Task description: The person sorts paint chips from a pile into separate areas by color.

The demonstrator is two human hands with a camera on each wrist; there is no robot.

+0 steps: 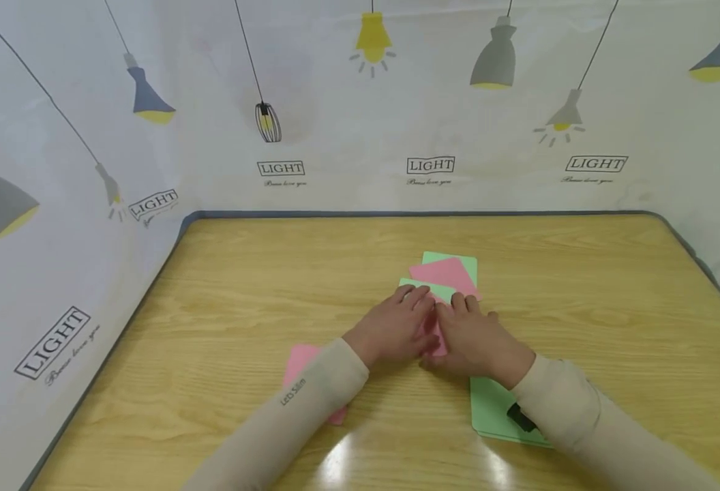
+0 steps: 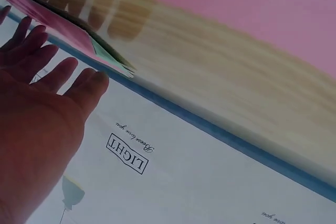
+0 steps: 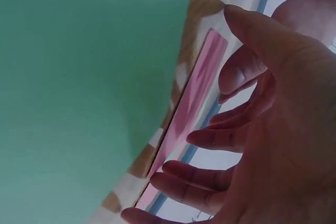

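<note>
Both hands lie close together over the middle of the table. Between them a pink card (image 1: pixel 438 346) lies on a green card (image 1: pixel 421 286), partly hidden by the fingers. My left hand (image 1: pixel 397 326) is over the left side of this pair, its fingers loosely extended beside the pink card (image 2: pixel 58 27) in the left wrist view. The right hand (image 1: pixel 476 337) is over the right side. In the right wrist view its fingers are spread and gently bent, fingertips right at the edge of the pink card (image 3: pixel 191 93). Neither hand has its fingers wrapped round a card.
Just beyond the hands, another pink card (image 1: pixel 446 272) lies askew on a green card (image 1: pixel 470 264). Green cards (image 1: pixel 491 409) are stacked under the right forearm, and pink cards (image 1: pixel 298 361) lie partly beneath the left sleeve. A lamp-patterned sheet (image 1: pixel 348 184) surrounds the wooden table (image 1: pixel 243 286).
</note>
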